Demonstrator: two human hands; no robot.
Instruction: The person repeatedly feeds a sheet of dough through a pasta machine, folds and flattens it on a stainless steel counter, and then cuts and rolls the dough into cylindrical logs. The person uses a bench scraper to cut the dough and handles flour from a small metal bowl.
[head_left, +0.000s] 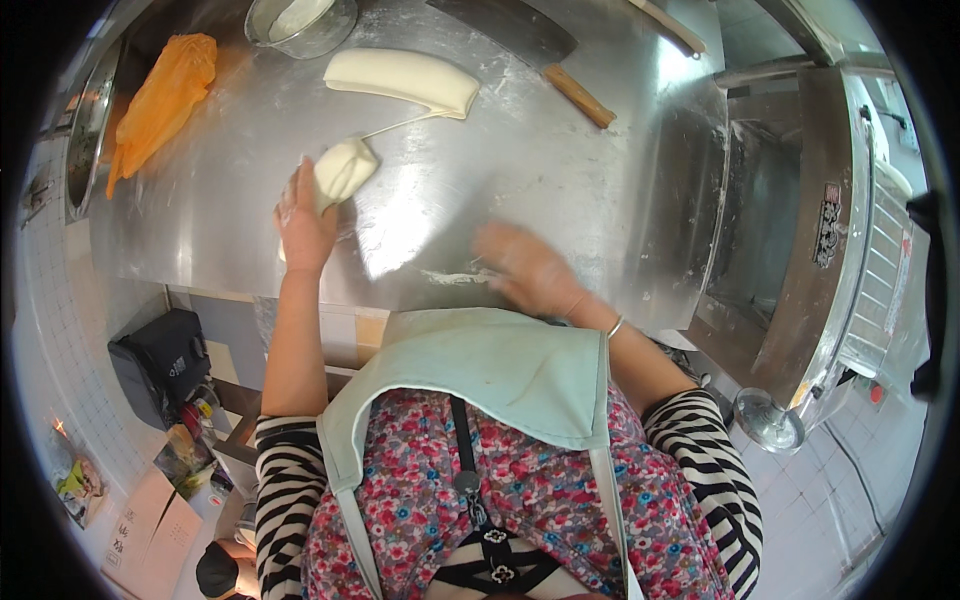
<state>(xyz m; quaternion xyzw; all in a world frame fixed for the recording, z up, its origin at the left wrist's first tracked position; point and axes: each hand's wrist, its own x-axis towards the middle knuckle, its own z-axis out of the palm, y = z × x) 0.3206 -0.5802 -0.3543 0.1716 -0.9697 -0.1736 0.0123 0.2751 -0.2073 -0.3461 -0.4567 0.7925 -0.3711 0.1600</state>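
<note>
My left hand (304, 217) grips a rolled piece of pale dough (346, 171) on the left of the steel worktable (247, 187). A thin strand of dough stretches from this piece to a thick, folded dough slab (401, 81) lying farther back. My right hand (529, 270), blurred by motion, is over the front of the table with its thumb apart from its fingers. Nothing shows in it. Just beside its fingers is a streak of white flour (457, 277).
Behind the slab lies a broad cleaver (517, 34) with a wooden handle. A metal bowl (300, 30) holds something white. An orange plastic bag (165, 105) rests at far left, and a rolling pin (667, 28) at back right. A steel appliance (795, 225) adjoins the right edge.
</note>
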